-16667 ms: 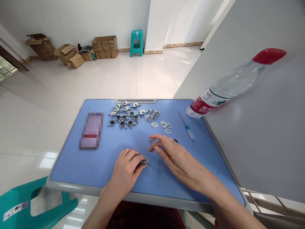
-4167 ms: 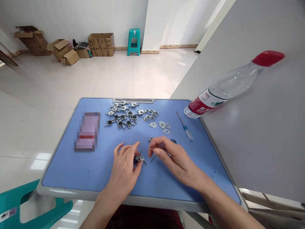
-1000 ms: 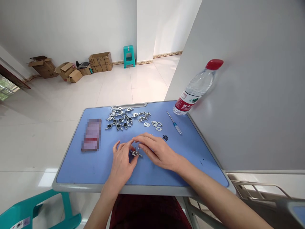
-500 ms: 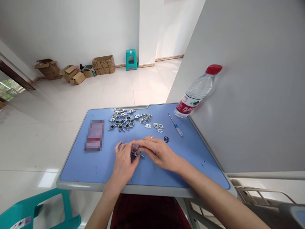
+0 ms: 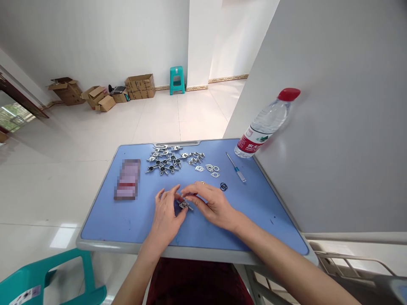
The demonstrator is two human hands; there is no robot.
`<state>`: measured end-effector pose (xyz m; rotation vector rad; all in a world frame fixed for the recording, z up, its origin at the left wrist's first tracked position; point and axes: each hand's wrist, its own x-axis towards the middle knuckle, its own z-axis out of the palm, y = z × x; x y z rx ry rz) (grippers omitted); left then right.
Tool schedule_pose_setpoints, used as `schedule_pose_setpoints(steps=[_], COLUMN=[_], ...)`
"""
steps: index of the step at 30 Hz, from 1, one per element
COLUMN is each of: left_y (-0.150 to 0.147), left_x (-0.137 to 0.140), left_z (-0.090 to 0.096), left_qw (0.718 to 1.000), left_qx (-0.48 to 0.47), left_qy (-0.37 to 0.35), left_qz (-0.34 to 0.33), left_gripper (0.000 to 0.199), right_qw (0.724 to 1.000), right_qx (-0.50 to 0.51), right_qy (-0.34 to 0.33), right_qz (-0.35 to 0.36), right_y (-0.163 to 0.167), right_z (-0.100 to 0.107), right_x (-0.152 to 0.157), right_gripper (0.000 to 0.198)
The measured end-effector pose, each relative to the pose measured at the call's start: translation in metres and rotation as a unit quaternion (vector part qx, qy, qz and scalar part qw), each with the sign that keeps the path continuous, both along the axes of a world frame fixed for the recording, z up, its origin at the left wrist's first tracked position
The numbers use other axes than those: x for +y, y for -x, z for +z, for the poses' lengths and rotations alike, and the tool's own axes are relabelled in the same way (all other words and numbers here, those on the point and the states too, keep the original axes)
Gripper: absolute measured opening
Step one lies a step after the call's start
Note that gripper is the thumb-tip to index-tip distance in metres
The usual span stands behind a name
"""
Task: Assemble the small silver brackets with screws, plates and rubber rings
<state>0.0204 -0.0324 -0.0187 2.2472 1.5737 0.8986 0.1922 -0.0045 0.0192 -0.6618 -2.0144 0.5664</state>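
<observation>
On the blue tabletop (image 5: 127,224), a small metal fitting (image 5: 184,204) with a flange and thin stems lies low between the thumb and fingers of my left hand (image 5: 168,214), which steadies it. My right hand (image 5: 211,205) arches in from the right, its thumb and fingertips close together just above the fitting. Whatever those fingertips may pinch is too small and covered to make out. Just beyond the right hand's knuckles lie black rubber rings (image 5: 224,187). A small brassy piece (image 5: 202,182) peeks out behind that hand.
Several metal fittings (image 5: 163,163), some with black round centres, are grouped at the back, beside flat metal gaskets (image 5: 210,168). A screwdriver (image 5: 237,168) and a water bottle (image 5: 263,127) are at the right, near a grey partition (image 5: 333,127). A blurred-out flat object (image 5: 127,180) lies left.
The fingers of my right hand have drawn slightly back from my left fingertips, leaving a small gap. My left hand stays at the fitting. The view has shifted a little.
</observation>
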Motion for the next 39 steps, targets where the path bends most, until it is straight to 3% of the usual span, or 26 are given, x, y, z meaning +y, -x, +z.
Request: schedule_pose_setpoints(steps=[12,17,24,28,31,34,39], left_y=[0.001,0.001,0.0,-0.001,-0.002,-0.001,0.0], left_x=[-0.003,-0.002,0.0,0.001,0.001,0.0,-0.001], left_z=[0.006,0.003,0.0,0.003,0.006,0.006,0.002], left_qw=[0.992,0.991,0.982,0.978,0.977,0.977,0.978], left_qx=[-0.07,-0.078,-0.124,-0.139,-0.14,-0.136,-0.141], left_qy=[0.101,0.107,0.143,0.152,0.158,0.162,0.156], left_qz=[0.003,0.003,-0.013,-0.017,-0.009,0.0,-0.014], left_gripper=[0.054,0.053,0.047,0.043,0.031,0.02,0.039], right_qw=[1.0,0.999,0.993,0.987,0.988,0.993,0.996], right_qx=[-0.024,-0.031,-0.071,-0.1,-0.112,-0.111,-0.066], right_qy=[0.007,0.005,-0.089,-0.119,-0.098,-0.049,-0.057], right_qz=[0.006,0.015,0.018,-0.036,-0.042,0.011,0.025], right_y=[0.002,0.001,0.012,0.019,0.016,0.009,0.011], right_z=[-0.002,-0.002,-0.003,-0.007,-0.006,-0.003,-0.002], right_x=[0.001,0.002,0.004,0.005,0.005,0.005,0.003], right_gripper=[0.016,0.017,0.023,0.022,0.023,0.034,0.028])
